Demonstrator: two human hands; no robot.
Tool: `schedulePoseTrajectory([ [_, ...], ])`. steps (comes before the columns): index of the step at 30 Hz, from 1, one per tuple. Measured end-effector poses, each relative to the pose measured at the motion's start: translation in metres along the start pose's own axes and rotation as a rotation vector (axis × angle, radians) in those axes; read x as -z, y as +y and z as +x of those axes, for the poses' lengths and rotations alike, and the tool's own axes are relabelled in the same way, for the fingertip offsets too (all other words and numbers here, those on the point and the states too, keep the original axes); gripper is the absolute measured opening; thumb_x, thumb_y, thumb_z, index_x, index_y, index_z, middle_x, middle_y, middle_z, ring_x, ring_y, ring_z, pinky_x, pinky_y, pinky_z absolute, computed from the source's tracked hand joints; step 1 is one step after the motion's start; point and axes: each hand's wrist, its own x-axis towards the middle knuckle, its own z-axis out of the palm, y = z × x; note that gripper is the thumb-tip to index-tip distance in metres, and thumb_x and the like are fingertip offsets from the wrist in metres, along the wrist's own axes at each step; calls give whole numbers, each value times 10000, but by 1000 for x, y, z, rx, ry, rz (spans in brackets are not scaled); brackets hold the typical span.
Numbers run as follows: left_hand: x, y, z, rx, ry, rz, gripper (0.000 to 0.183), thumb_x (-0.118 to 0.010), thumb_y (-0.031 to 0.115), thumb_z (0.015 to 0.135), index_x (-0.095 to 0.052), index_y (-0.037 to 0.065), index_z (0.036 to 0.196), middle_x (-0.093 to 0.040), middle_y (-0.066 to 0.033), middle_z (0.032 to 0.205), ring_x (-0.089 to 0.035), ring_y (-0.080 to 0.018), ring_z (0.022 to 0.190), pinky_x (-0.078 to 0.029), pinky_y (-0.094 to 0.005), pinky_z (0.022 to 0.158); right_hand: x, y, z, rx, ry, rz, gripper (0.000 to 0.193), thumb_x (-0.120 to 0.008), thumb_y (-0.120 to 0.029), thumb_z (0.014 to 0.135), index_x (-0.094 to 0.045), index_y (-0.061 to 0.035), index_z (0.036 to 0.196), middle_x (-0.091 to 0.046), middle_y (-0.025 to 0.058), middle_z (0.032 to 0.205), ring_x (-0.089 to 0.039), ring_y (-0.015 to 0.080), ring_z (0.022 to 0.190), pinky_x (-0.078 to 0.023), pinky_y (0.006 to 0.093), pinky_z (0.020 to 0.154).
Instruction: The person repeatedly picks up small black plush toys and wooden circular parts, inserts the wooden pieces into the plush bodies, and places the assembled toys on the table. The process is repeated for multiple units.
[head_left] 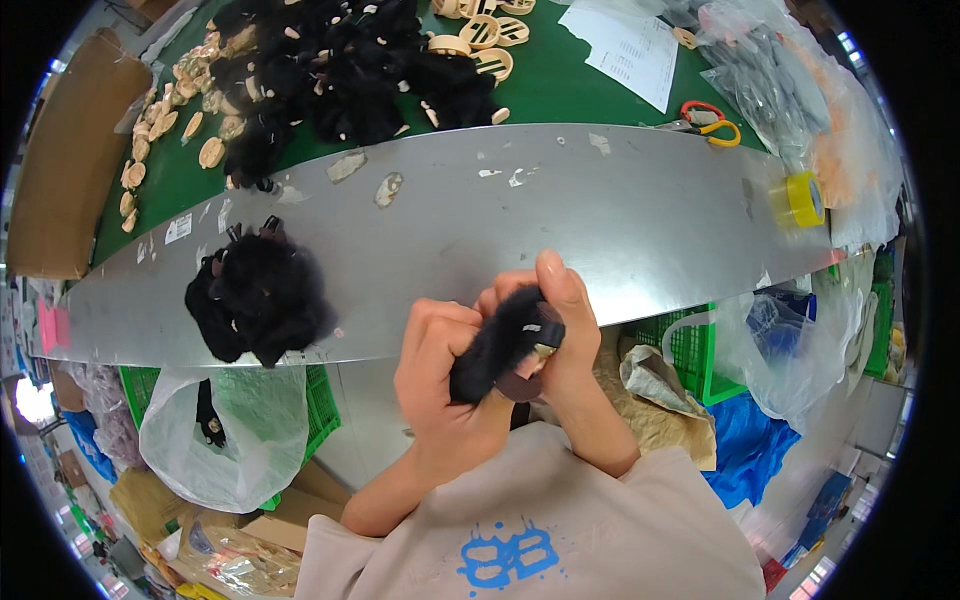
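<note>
Black furry piece [485, 358], one: view centre, toward 6 o'clock. Left hand [440, 370]: curled, gripping its side. Right hand [575, 345]: wrapped round the opposite side. Risk: slackened grip could drop it. Black furry bundle [260, 295], 9 o'clock, at table edge [380, 350]: a knock could topple it.

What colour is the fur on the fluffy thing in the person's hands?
The fluffy thing has black fur, seen best in the head view.

A black furry piece [494, 348] leans tilted between curled fingers [447, 318].
</note>
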Motion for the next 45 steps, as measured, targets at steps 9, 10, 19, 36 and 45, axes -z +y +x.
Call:
schedulePoseTrajectory([
  [9,-15,-23,-1,-61,154,-21,251,-741,121,832,-544,18,950,-520,-137,1028,-492,-229,947,-419,-311,813,-17,14,25,519,317,-301,527,-495,-307,997,-441,-45,543,-457,13,511,-379,91,473,-315,269,460],
  [10,-17,-24,-5,0,174,-105,250,-723,152,860,-550,16,979,-503,-139,1070,-477,-214,983,-408,-308,833,-19,13,25,544,305,-310,539,-488,-306,1003,-476,-27,542,-473,4,518,-370,63,476,-283,255,441],
  [19,-23,-44,-9,2,83,-83,408,-647,294,892,-539,-34,1110,-461,-130,1170,-483,-177,988,-414,-297,853,-15,20,36,698,547,-385,498,-532,-270,991,-529,-7,568,-471,-11,520,-356,38,472,-244,237,435],
  [36,81,4,22,222,-570,-385,345,-730,-67,679,-556,12,966,-544,-178,1152,-566,-212,977,-458,-330,852,-1,-22,-29,17,-460,-209,259,-791,-33,754,-544,-22,832,-542,28,783,-502,124,681,-392,265,579],
  [45,79,15,17,228,-632,-320,349,-791,18,765,-561,32,1027,-535,-186,1213,-605,-257,1017,-497,-340,833,-1,-20,-49,350,-296,-509,236,-741,74,634,-559,7,766,-547,97,736,-509,229,631,-386,296,526],
])
